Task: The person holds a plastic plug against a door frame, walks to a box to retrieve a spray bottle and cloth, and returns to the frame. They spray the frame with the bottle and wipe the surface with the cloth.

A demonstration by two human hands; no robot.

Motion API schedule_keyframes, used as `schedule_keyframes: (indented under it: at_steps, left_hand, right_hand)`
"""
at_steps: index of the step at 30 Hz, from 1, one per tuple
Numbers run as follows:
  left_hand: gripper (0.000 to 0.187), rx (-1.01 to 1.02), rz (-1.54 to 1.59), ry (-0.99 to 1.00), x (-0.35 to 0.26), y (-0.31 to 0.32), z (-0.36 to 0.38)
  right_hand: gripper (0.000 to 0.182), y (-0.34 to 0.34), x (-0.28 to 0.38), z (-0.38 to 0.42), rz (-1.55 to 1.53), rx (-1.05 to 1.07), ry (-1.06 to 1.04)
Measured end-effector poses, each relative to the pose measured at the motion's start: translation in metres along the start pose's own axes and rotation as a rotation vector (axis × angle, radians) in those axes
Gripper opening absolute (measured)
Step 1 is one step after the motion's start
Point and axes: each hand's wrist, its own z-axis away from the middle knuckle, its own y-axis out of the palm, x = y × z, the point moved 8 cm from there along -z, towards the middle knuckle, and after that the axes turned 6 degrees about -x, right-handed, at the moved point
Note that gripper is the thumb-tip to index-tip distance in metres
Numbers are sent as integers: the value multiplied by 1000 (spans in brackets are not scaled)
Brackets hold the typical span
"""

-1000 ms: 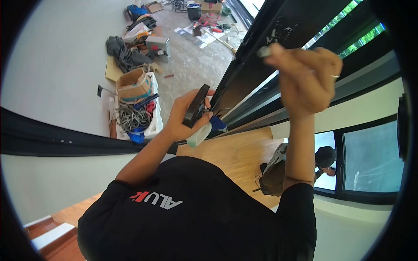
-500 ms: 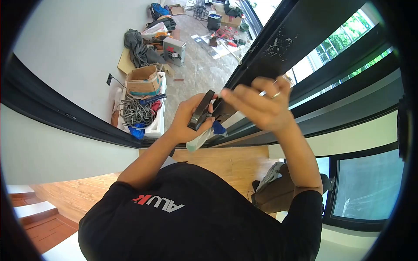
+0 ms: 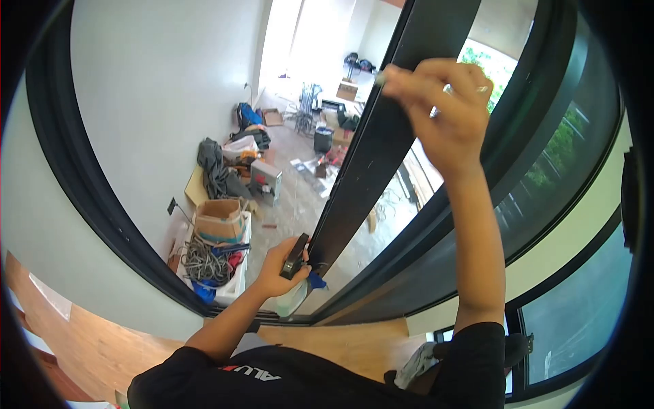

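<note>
My left hand is closed round a black handle beside the lower part of a dark door panel. Just below it hangs a pale, translucent piece with a blue scrap next to it. High up at the panel's edge is my right hand, its thumb and fingers pinched together. Whatever lies between those fingertips is too small and blurred to name. Shiny rings or bits of metal show on the right fingers.
Beyond the doorway, a white foam box holds coiled cables and a cardboard box. Bags, a metallic case and tools lie along the wall. A dark frame curves on the left; a glass pane stands right.
My right hand has moved up along the panel's edge, away from my left hand, which stays on the handle. The view has tilted up, showing more of the room.
</note>
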Motion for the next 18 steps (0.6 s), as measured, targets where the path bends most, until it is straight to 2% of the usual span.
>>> schedule_keyframes:
  at_steps: [2, 4, 6, 8, 10, 12, 15, 18]
  left_hand:
    - [50, -7, -34, 14, 1, -1, 3]
    - [48, -29, -93, 61, -3, -3, 2]
    - [45, -17, -91, 37, -1, -2, 3]
    - [43, -14, -85, 1, 0, -3, 3]
    - [42, -12, -76, 4, 0, -2, 1]
    - [42, -14, -64, -3, -5, -4, 2]
    - [43, 27, -52, -12, 0, -3, 1]
    - [43, 25, -20, 42, 12, -2, 0]
  right_hand:
    - [23, 4, 0, 1, -70, -33, -1]
    - [18, 23, 48, 45, -144, 206, -120]
    - [19, 21, 76, 59, -144, 388, -140]
    - [19, 19, 29, 22, -42, 147, -151]
    - [24, -10, -20, -35, 55, 57, -1]
    - [26, 4, -11, -16, -57, 80, -70]
    - [26, 17, 55, 38, -157, 331, -168]
    - [26, 17, 5, 2, -69, 236, -185]
